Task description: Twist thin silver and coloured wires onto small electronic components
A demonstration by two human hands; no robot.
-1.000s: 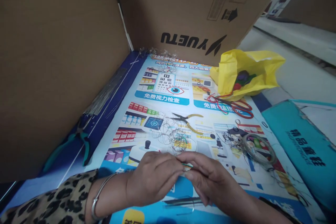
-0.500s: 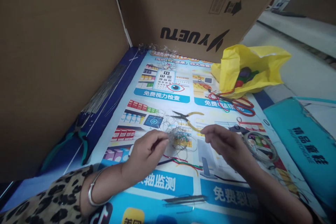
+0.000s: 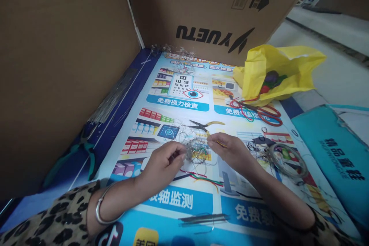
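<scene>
Between my hands sits a tangled figure of thin wire. My left hand is closed, thumb and forefinger pinching the wire figure's left side. On the other side, my right hand has its fingers bent and drawn together near the wire; whether they grip a strand cannot be made out. Just behind my right hand lie yellow-handled pliers, jaws pointing left, one handle partly covered by the fingers. Red, green and yellow cords lie in front of the wire figure. Nearer me is a small bundle of straight wires.
Cardboard walls stand at the left and back. Teal-handled pliers and straight wire lengths lie left. At right are a yellow bag, red-handled scissors, a wire coil and a teal box lid.
My right hand has moved left, closer to the wire figure, and its fingers have drawn together. My left hand keeps its pinch in nearly the same place.
</scene>
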